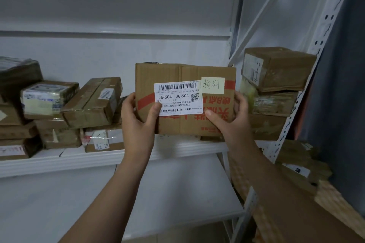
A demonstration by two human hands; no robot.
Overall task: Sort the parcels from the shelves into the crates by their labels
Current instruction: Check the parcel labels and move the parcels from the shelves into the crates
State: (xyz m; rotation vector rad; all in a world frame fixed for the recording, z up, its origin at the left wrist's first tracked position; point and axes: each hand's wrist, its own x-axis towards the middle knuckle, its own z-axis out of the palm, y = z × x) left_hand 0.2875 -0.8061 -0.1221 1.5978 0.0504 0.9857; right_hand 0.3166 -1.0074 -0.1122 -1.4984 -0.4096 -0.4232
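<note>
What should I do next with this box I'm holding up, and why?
Probably turn away from the shelf and carry the box to whichever crate matches J6-S04. Your left hand and right hand both grip it, its white label faces you and reads J6-S04 plainly, and no crate is in view here.

dim, flat indoor light, soft shadows under the shelf, edges bowed by wide-angle distortion, slightly soft focus

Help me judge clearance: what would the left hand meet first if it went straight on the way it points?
The cardboard parcel that the left hand grips; beyond it, probably the white back wall, though depth is unclear.
</note>
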